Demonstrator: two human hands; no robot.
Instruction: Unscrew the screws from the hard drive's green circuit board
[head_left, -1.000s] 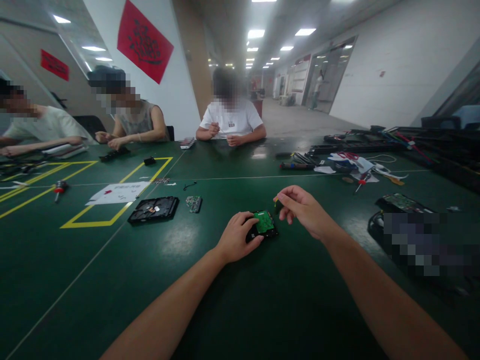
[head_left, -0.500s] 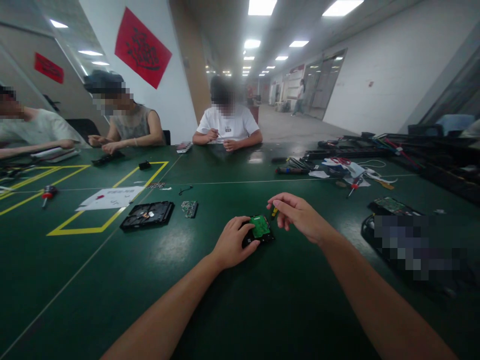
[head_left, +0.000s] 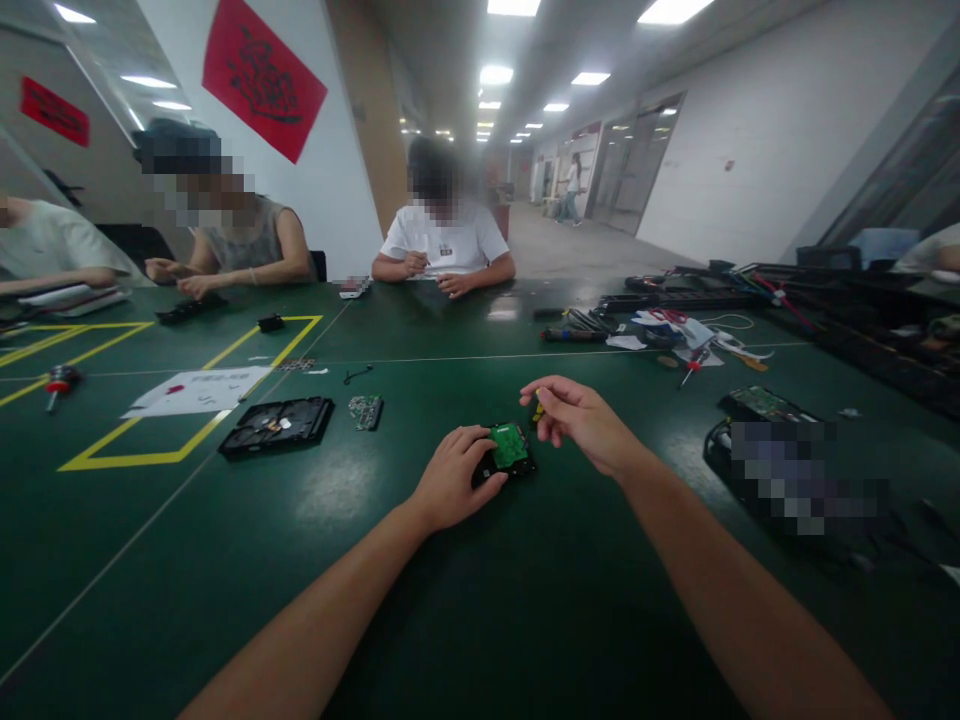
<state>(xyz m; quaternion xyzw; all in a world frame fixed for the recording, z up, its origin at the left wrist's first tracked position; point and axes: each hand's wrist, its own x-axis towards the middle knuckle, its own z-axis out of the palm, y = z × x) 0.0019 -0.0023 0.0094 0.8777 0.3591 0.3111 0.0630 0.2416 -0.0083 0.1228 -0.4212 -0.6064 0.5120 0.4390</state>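
Observation:
A small black hard drive (head_left: 517,466) with a green circuit board (head_left: 509,445) on top lies on the green table (head_left: 465,600) in front of me. My left hand (head_left: 450,480) grips its left side, fingers curled over the edge. My right hand (head_left: 577,420) hovers just right of the drive, fingers pinched on a small tool with a yellow handle (head_left: 538,410), whose tip points down at the board's far right corner.
An opened black drive case (head_left: 276,424) and a loose circuit board (head_left: 365,410) lie to the left, by yellow floor-tape markings and a paper sheet (head_left: 191,391). Tools and cables (head_left: 675,335) clutter the far right. Three people sit across the table. A blurred dark object (head_left: 787,475) lies right.
The view has swung slightly right and down. My right hand has shifted a little left toward the drive, with the yellow-handled tool now showing. My left hand keeps its hold.

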